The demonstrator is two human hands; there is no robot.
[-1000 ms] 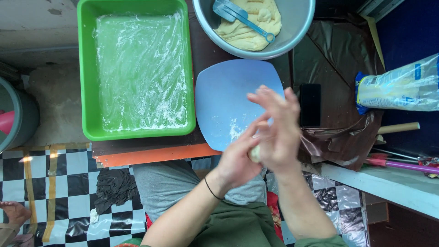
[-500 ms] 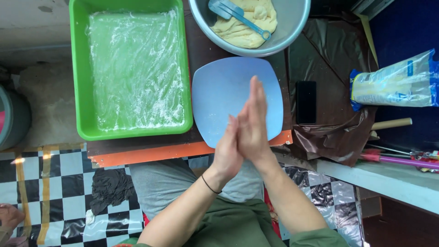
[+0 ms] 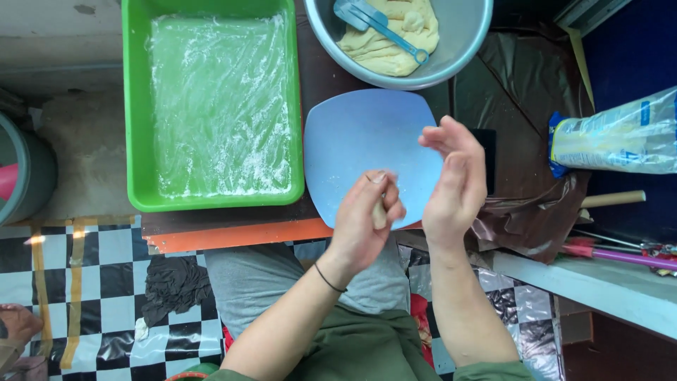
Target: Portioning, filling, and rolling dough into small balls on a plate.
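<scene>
My left hand [image 3: 363,222] is closed around a small pale roll of dough [image 3: 379,212], which sticks up between its fingers. My right hand [image 3: 453,180] is held open just to the right of it, palm turned toward the left hand, and holds nothing. Both hands hover over the near edge of a pale blue plate [image 3: 360,137]. Behind the plate, a metal bowl [image 3: 465,42] holds a mass of yellow dough [image 3: 395,42] and a blue plastic spoon [image 3: 374,21].
A green tray [image 3: 134,106] lined with floured plastic film sits at the left on the brown table. A bag of flour [image 3: 620,134] and a wooden handle [image 3: 612,199] lie at the right. A grey bucket [image 3: 25,169] stands on the floor at far left.
My palms were pressed together, rolling the dough. They have come apart: the left hand keeps the dough roll, and the right hand has opened and moved to the right.
</scene>
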